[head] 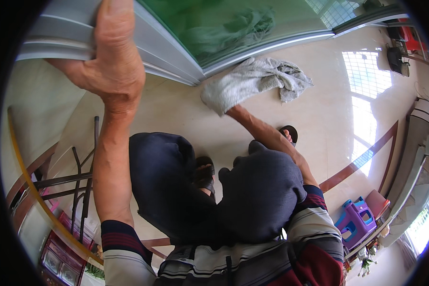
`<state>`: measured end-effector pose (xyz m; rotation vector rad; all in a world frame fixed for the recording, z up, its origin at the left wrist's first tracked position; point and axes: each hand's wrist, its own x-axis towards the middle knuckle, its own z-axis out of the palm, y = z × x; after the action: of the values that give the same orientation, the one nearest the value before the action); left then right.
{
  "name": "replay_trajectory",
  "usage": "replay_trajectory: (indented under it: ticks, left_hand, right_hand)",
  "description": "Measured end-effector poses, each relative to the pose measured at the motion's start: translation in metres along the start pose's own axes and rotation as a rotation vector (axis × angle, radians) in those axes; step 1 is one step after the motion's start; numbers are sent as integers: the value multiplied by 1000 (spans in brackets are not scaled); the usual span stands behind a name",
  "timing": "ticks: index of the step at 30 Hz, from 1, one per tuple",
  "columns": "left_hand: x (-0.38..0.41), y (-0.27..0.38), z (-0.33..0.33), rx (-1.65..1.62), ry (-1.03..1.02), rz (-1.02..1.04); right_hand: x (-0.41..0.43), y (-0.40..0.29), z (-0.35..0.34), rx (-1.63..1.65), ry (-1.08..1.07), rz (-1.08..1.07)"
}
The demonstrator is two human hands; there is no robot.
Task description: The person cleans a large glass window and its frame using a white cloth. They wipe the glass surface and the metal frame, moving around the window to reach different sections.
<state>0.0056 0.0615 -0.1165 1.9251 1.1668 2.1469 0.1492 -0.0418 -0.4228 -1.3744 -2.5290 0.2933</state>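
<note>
My left hand (120, 68) grips the silver metal frame (157, 39) of a glass door at the upper left, its fingers partly hidden behind the edge. A green-tinted glass pane (214, 32) fills the frame and reflects the cloth. Under a grey-white cloth (257, 80), my right hand is covered from the wrist on, low by the bottom corner of the door. The loose end of the cloth trails to the right along the bottom rail (268, 48), over the tiled floor (164, 107).
My bent knees and sandalled feet are below the hands. To the left stand dark metal folding legs (84, 178) under a round table edge (45, 200). A purple and blue plastic stool (357, 221) is at the lower right, near a grey sofa (411, 143).
</note>
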Motion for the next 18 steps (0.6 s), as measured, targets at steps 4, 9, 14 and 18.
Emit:
replay_trajectory:
  ticks: [4, 9, 14, 18]
  left_hand:
    - [-2, 1, 0, -65, -18, -58]
    - [-12, 0, -10, -26, -47, -121]
    - [-10, 22, -7, -116, -79, -412]
    - [-9, 17, 1, -158, -73, -373]
  right_hand:
    - [-4, -3, -18, 201, -250, 155]
    - [26, -5, -53, 128, -390, 141]
    - [35, -5, -89, 19, -134, 51]
    - [36, 11, -88, -151, 101, -34]
